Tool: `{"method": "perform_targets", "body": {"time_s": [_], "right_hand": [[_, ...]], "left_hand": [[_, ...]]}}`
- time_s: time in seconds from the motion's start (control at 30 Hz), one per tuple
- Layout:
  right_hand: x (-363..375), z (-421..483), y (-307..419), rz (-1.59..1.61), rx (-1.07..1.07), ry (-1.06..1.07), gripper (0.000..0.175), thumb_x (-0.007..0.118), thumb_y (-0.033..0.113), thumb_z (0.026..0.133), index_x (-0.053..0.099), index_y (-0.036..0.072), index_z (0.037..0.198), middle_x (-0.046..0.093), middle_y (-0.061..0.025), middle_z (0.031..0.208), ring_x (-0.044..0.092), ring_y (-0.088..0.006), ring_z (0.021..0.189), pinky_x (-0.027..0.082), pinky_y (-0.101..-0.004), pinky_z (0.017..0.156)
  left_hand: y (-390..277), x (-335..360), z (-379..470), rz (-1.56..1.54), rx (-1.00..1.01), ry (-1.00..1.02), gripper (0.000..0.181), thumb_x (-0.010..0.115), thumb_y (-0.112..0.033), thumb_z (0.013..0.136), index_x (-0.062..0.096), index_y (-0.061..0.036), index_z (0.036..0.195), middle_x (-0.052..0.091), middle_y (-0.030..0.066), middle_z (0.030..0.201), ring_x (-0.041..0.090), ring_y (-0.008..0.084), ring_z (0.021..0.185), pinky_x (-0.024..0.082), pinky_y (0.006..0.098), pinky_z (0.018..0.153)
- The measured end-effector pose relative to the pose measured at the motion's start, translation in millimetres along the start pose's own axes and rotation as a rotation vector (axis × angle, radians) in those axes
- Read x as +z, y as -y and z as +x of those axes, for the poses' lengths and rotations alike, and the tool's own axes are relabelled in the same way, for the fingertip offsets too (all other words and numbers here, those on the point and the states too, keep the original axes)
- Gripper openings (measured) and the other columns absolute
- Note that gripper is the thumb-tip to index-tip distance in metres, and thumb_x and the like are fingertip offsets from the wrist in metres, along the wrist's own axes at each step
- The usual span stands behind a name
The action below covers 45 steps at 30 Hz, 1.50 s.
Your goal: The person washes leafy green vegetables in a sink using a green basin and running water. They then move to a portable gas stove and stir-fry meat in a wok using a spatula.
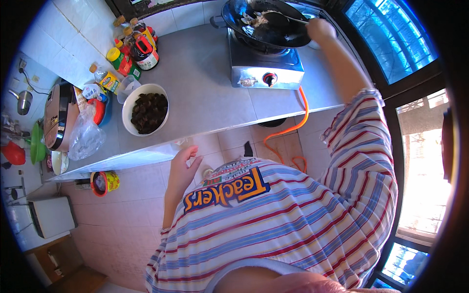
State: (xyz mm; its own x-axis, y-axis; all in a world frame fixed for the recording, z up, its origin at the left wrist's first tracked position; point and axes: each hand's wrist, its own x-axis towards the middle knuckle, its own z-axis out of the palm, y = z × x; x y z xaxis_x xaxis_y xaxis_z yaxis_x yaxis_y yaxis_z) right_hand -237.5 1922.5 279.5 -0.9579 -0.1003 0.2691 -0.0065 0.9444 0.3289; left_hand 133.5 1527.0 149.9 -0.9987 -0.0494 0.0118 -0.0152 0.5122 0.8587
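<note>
At the upper right, my right hand (321, 30) grips the thin handle of a cooking utensil (295, 19). Its head reaches into a black wok (289, 38), though whether it is a spatula or a ladle is unclear. Pale, browned food pieces (256, 20) lie in the wok near that head. Under the wok is a silver single-burner gas stove (266, 71) with a front knob (270, 79). My left hand (185, 164) hangs in front of the counter's edge, holding nothing, its fingers loosely bent and the thumb apart.
A white bowl of dark, wood-ear-like pieces (149, 113) stands on the grey counter (201, 80). Behind it are sauce bottles (144, 51), a plastic cup (128, 89), a plastic bag (86, 135) and a rice cooker (60, 117). An orange gas hose (303, 106) drops to the floor.
</note>
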Motion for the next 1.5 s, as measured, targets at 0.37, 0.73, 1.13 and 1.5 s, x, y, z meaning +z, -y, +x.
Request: {"method": "perform_targets", "body": {"time_s": [0.37,0.73,1.13,1.5], "right_hand": [[40.6,81.0,-49.3,1.331,0.506,0.929,0.022,0.054,0.017,0.082,0.053,0.008,0.062,0.047,-0.0022,0.051,0.048,-0.0129,0.047,0.037,-0.0257,0.040],[24.9,10.4,37.9,0.405,-0.259,-0.264,0.028,0.054,0.026,0.082,0.059,0.015,0.108,0.062,-0.0112,0.096,0.058,-0.0298,0.089,0.048,-0.0375,0.076],[-37.7,-107.2,11.0,0.082,-0.314,-0.127,0.031,0.051,0.015,0.083,0.054,0.015,0.114,0.057,-0.0109,0.083,0.060,-0.0264,0.072,0.049,-0.0349,0.058],[-15.0,-41.8,67.6,0.309,-0.235,-0.396,0.023,0.049,0.017,0.083,0.059,0.016,0.104,0.061,-0.0124,0.087,0.060,-0.0303,0.082,0.049,-0.0393,0.066]], "left_hand": [[8.4,7.0,-27.8,-0.060,-0.312,-0.046,0.030,0.063,-0.013,0.078,0.058,-0.0011,0.105,0.061,0.0114,0.096,0.058,0.0188,0.083,0.047,0.0291,0.069],[7.9,6.1,-7.7,-0.019,-0.150,-0.032,0.031,0.063,-0.012,0.077,0.057,-0.0005,0.105,0.060,0.0130,0.097,0.057,0.0207,0.086,0.047,0.0294,0.072],[12.6,-5.0,2.7,0.009,-0.138,0.086,0.032,0.061,-0.014,0.079,0.056,-0.0001,0.107,0.060,0.0133,0.101,0.057,0.0197,0.090,0.046,0.0295,0.079],[12.7,-11.0,-2.5,0.032,-0.042,0.031,0.032,0.063,-0.015,0.077,0.057,-0.0008,0.104,0.061,0.0125,0.096,0.058,0.0205,0.086,0.046,0.0300,0.074]]}}
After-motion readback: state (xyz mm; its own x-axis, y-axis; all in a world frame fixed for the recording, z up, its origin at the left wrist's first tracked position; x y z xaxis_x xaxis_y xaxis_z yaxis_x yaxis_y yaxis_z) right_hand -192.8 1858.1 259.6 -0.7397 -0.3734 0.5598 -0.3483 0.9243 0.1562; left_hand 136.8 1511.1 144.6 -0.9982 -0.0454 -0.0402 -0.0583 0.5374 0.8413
